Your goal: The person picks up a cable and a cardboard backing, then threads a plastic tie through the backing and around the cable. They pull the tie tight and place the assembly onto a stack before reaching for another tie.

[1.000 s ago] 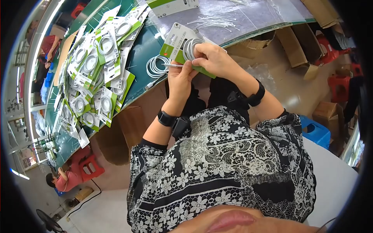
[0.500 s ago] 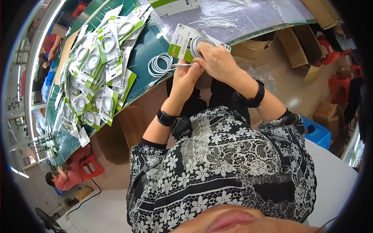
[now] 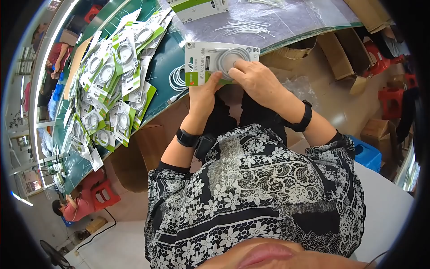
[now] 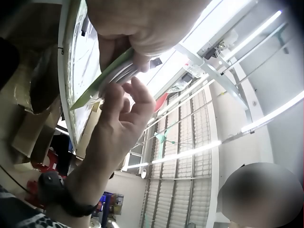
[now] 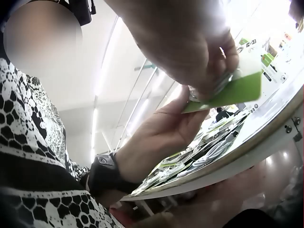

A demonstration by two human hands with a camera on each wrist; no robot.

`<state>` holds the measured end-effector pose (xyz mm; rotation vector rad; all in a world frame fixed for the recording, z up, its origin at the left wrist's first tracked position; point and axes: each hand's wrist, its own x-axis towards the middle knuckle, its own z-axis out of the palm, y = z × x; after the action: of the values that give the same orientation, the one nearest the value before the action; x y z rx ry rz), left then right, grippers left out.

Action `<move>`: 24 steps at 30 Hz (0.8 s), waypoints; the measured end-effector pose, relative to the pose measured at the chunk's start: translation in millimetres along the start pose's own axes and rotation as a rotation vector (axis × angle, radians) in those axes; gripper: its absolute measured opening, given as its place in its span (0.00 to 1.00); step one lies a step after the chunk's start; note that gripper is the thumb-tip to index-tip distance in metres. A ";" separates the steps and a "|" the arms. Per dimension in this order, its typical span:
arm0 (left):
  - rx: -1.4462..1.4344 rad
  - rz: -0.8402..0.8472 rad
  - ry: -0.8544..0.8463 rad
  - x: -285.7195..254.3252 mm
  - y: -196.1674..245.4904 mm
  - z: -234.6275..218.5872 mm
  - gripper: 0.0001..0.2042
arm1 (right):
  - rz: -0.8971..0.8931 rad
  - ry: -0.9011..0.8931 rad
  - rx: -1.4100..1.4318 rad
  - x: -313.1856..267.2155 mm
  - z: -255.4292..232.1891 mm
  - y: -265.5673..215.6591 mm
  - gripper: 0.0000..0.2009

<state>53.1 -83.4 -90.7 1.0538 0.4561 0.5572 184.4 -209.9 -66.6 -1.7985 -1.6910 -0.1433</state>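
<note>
We note a heap of carded cables (image 3: 107, 76) at the worktop's (image 3: 162, 54) left end, presumably out of the working spot. A loose coil (image 3: 176, 80) lies by the near edge, handily close. The left hand's (image 3: 202, 96) fingers pinch the card (image 3: 197, 56) above that edge, likely steadying it; the right hand's (image 3: 260, 84) curl closed on its mounted coil (image 3: 219, 62), seemingly keeping it flat.

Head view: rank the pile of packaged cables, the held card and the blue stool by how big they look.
Largest to smallest:
Pile of packaged cables
Held card
Blue stool, partly hidden
</note>
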 end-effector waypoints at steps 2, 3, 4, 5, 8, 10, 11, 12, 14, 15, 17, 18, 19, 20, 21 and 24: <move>-0.005 -0.027 -0.005 0.5 -0.3 -1.9 0.16 | 0.011 0.014 0.032 3.1 -4.7 0.8 0.08; -0.005 -0.028 -0.004 -1.6 -1.6 -1.6 0.16 | -0.084 0.065 0.062 9.6 -7.5 7.1 0.08; -0.006 -0.046 -0.019 -3.9 -3.1 -0.4 0.16 | -0.181 0.116 0.091 17.1 -10.6 14.7 0.08; -0.007 -0.063 -0.035 -5.9 -4.6 0.8 0.16 | -0.277 0.167 0.119 21.9 -12.6 20.3 0.08; -0.027 -0.094 -0.060 -10.0 -4.7 3.0 0.17 | -0.363 -0.006 0.092 26.0 -15.5 28.7 0.09; -0.065 -0.110 -0.069 -11.7 -4.1 1.6 0.18 | -0.407 -0.097 0.081 27.9 -16.0 30.9 0.09; -0.066 -0.111 -0.065 -12.3 -4.7 0.9 0.18 | -0.421 -0.132 0.065 29.4 -16.3 30.8 0.10; -0.042 -0.105 -0.074 -12.8 -5.6 -0.7 0.18 | -0.434 -0.166 0.050 30.8 -15.3 30.1 0.10; 0.010 -0.096 -0.095 -13.1 -7.3 -3.9 0.18 | -0.443 -0.199 0.040 33.2 -11.2 28.7 0.11; 0.013 -0.104 -0.095 -12.8 -9.3 -6.1 0.18 | -0.404 -0.260 0.020 34.1 -8.2 28.0 0.11; 0.087 -0.129 -0.059 -12.0 -15.2 -8.5 0.18 | -0.321 -0.387 -0.021 31.7 -5.0 28.4 0.13; 0.122 -0.136 -0.043 -10.9 -16.8 -8.1 0.19 | -0.316 -0.388 -0.024 31.2 -8.0 30.4 0.13; 0.119 -0.136 -0.042 -10.0 -17.6 -8.7 0.19 | -0.249 -0.240 0.127 33.4 -11.8 33.3 0.13; 0.042 -0.115 -0.027 -9.1 -17.3 -9.1 0.19 | -0.185 -0.092 0.277 36.9 -15.3 36.3 0.13; -0.034 -0.095 -0.011 -9.0 -16.4 -8.8 0.19 | -0.120 0.057 0.427 38.8 -17.1 38.9 0.13; -0.119 -0.055 -0.004 -8.7 -16.6 -7.5 0.19 | 0.150 0.081 0.384 20.6 -24.6 44.8 0.15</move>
<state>45.3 -90.0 -108.1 0.9262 0.4424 0.5266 237.6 -202.9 -54.2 -1.5970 -1.4082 0.1620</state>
